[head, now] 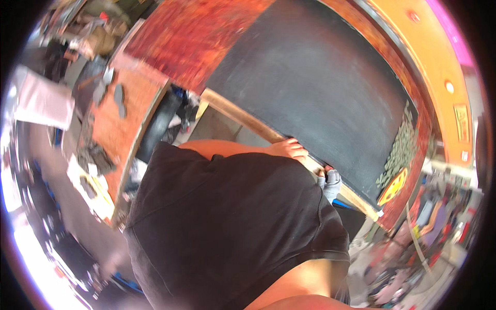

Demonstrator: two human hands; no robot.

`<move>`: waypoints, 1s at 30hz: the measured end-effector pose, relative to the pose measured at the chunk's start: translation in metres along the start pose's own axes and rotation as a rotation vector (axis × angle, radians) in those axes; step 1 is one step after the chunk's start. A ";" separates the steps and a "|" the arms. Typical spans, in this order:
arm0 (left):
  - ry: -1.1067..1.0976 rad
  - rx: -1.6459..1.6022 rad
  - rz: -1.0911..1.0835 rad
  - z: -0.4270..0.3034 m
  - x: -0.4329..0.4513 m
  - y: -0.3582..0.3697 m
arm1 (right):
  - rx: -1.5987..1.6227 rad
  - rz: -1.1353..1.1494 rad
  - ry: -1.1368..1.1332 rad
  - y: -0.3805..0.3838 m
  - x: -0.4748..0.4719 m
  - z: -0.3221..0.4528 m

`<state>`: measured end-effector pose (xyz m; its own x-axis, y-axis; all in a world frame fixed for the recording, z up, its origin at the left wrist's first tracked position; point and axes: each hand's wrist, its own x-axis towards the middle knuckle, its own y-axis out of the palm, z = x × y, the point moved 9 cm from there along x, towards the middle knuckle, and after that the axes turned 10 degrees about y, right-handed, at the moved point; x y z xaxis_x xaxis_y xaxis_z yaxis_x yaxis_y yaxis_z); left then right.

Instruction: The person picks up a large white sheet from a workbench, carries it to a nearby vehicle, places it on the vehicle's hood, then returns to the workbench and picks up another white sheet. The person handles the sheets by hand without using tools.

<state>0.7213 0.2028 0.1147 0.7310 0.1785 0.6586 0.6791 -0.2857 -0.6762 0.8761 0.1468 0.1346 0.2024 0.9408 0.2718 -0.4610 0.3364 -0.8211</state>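
Observation:
A large black sheet (310,89) lies on a red-stained table (186,35), with a pale wooden strip (240,116) along its near edge. My bare left hand (290,149) has its fingers curled over this edge and the strip. Just to its right, my right hand (331,181), in a grey fingerless glove, pinches the same edge. The thumbs and undersides of both hands are partly hidden. Many small grey-green pieces (399,151) are heaped on the sheet's right end, beside a yellow and orange oval item (393,187).
To the left stands a wooden side table (124,128) with dark sole-shaped pieces (119,100) and a dark crumpled item (95,157). An orange machine beam (438,66) runs along the far side. Mixed items are cluttered at the lower right. A white cloth-like sheet (44,97) is at far left.

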 end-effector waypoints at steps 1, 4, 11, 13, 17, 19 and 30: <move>0.001 -0.036 -0.071 0.002 -0.001 -0.004 | -0.024 0.014 -0.089 0.005 0.001 0.007; -0.023 -0.042 -0.218 0.004 -0.003 -0.014 | -0.087 0.073 -0.196 0.013 0.007 0.004; -0.352 0.450 -0.137 0.013 -0.020 -0.055 | -0.107 0.065 -0.366 0.003 0.002 -0.016; -0.483 0.559 -0.169 0.019 -0.036 -0.075 | -0.090 -0.017 -0.375 -0.007 -0.003 -0.017; -0.447 0.569 -0.098 0.020 -0.033 -0.073 | -0.196 -0.010 -0.308 -0.005 0.003 -0.016; -0.476 0.637 -0.118 0.025 -0.032 -0.076 | -0.194 -0.008 -0.297 -0.003 0.012 -0.012; -0.577 0.667 -0.082 0.092 -0.014 -0.086 | -0.226 -0.099 -0.444 -0.001 0.055 0.014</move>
<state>0.6590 0.3118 0.1333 0.4758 0.6732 0.5660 0.4967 0.3254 -0.8046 0.8758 0.1989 0.1577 -0.1740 0.8478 0.5010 -0.2498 0.4541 -0.8552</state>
